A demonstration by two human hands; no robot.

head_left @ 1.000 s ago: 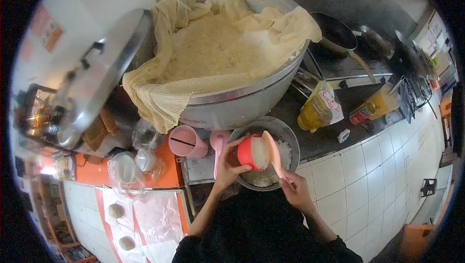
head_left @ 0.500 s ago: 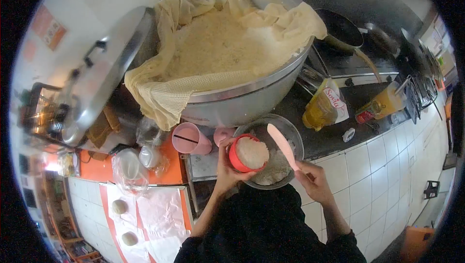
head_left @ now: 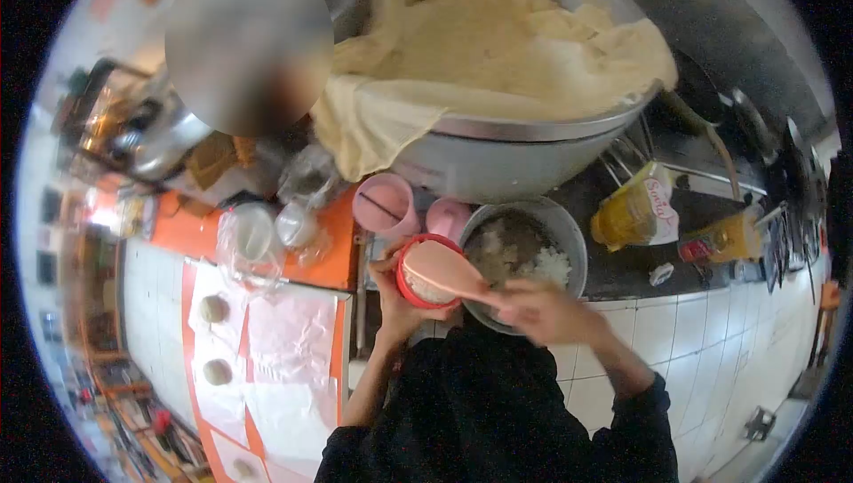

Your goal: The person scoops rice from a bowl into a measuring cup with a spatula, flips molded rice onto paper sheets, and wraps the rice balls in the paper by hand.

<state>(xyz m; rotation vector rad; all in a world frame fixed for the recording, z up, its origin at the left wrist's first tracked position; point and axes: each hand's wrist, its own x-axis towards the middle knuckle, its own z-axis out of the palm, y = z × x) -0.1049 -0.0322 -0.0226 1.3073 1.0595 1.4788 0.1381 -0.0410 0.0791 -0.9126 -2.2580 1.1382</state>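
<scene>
- Left hand (head_left: pixel 396 307): wrapped around the side of a red cup (head_left: pixel 402 284), held up at the left of a metal bowl (head_left: pixel 575 259).
- Right hand (head_left: pixel 546 312): gripping the handle of a pink paddle (head_left: pixel 442 268); blur hides the placing of each finger.
- Pink paddle: smooth, with a broad oval blade lying across the cup's mouth, over white, grainy rice (head_left: pixel 427 291).
- Step in hand, as judged: pressing or levelling the rice. The next move seems to call for a steady cup and an evenly laid blade.
- Metal bowl: round, dull grey, with loose, clumped grains inside.
- Paper sheets (head_left: pixel 293 332), to the left: pale and creased, some bearing rounded mounds (head_left: pixel 216 372).
- Pink tumbler (head_left: pixel 386 203): smooth-walled, beyond the cup.
- Pouch (head_left: pixel 622 219), to the right: yellow, apparently soft plastic.
- Large pot (head_left: pixel 515 163), farther back: broad, rounded metal, lined with a cream cloth (head_left: pixel 378 127) folded over its rim; the weave is blurred.
</scene>
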